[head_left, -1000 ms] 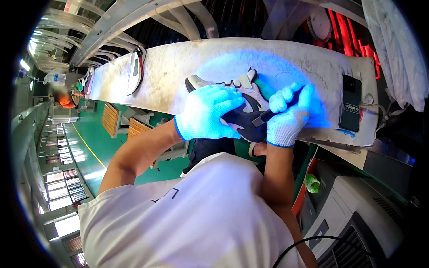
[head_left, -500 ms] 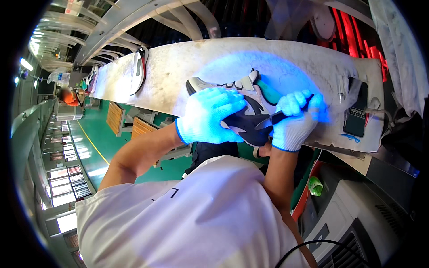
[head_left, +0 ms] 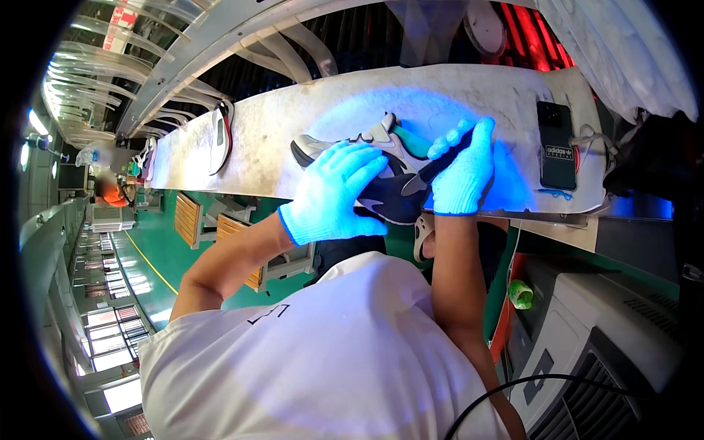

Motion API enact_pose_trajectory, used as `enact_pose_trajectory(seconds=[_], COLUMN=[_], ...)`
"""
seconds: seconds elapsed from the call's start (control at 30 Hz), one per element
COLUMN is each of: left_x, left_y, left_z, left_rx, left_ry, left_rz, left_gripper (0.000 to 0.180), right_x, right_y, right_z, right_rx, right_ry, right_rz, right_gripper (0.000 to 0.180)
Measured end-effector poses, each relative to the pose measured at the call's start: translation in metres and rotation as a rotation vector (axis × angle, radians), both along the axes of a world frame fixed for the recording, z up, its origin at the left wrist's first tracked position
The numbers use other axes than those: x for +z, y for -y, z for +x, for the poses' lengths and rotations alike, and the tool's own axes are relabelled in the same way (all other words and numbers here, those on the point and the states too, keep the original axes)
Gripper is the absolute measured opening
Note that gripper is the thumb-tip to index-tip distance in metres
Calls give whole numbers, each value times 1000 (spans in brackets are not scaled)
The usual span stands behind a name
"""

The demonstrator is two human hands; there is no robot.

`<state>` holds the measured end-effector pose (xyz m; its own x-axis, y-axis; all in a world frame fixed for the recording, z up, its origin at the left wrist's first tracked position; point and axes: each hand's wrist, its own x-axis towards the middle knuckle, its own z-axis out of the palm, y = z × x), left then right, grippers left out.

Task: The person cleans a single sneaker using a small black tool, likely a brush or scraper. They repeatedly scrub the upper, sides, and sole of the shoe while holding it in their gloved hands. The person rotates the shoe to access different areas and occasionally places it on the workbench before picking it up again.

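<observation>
A grey, white and black sneaker with a teal lining lies tilted at the bench's near edge, its toe pointing left. My left hand, in a white knitted glove lit blue, grips the shoe, fingers over the upper and thumb low near the dark side. My right hand, gloved alike, is closed around a dark, flat tool with a paler, blade-like end. That end reaches the shoe's dark heel area; whether it touches is hard to tell. Its exact kind does not show.
The long pale bench carries another shoe at left and a dark phone at right. A grey machine and a green bottle are lower right. Wooden-topped stools stand left, and a person in orange is farther off.
My view has shifted a little. My right hand has turned more upright and risen away from my body, still holding the tool. My left hand keeps its grip on the sneaker.
</observation>
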<state>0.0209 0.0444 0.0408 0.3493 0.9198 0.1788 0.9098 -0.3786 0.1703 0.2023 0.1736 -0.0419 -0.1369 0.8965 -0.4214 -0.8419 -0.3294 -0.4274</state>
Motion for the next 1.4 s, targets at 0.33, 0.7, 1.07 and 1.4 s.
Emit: enact_pose_trajectory(seconds=[0.33,0.7,1.07,1.4], left_x=[-17,-19,-20,-81], left_y=[-5,-9,-18,45], left_z=[20,17,5,32], left_rx=[-1,4,100,317], left_ry=[102,136,118,215], left_rz=[146,170,143,643], left_gripper=[79,74,79,67], right_x=[-7,-49,19,-21], right_y=[1,-48,-48,-27], right_z=[5,28,-22,71], right_rx=[245,503,502,373], right_ry=[-47,-415,496,1409], right_rz=[34,40,290,1068], right_gripper=[47,48,42,83])
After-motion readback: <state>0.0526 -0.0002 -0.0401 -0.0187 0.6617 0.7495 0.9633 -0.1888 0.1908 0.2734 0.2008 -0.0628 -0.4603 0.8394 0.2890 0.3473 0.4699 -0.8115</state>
